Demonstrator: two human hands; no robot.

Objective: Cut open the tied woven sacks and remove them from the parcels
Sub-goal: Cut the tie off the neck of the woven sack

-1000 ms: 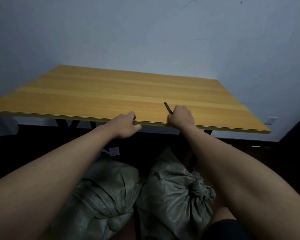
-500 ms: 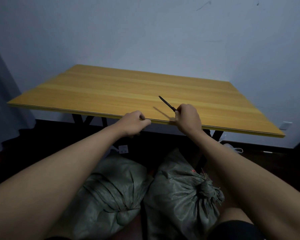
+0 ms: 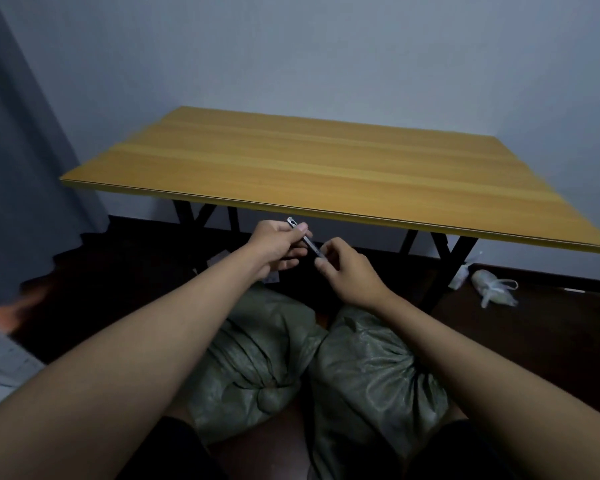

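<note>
Gripping a slim cutter (image 3: 305,240) below the table (image 3: 326,174) edge, left hand (image 3: 278,245) curls round it, right hand (image 3: 347,271) pinches its near end; two tied sacks (image 3: 257,362) sit on the floor beneath.

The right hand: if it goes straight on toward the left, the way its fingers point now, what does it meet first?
Probably the left hand. The right hand already pinches the near end of the cutter, which the left hand holds; depth between them is hard to judge.
</note>
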